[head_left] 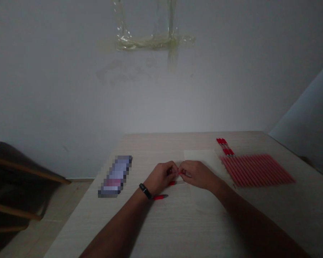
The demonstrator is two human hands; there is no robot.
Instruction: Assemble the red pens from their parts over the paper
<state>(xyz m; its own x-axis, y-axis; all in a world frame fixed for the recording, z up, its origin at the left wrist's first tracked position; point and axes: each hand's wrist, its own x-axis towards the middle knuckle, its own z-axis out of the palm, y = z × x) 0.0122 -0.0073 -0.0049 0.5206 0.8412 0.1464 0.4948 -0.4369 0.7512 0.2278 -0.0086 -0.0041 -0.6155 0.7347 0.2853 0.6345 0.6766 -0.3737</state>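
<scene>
The red pen part [181, 172] sits between your two hands, over the middle of the tabletop [177, 229]. Your left hand [161, 177] and right hand [197, 175] are both curled nearly closed, fingertips pinching it from either side. It looks light, stiff, smooth plastic and likely slippery, so grip it near its ends. A loose red pen [160, 196] lies by your left wrist. A row of red pens [257, 169] lies toward the right edge.

No writing, label or number can be read anywhere
</scene>
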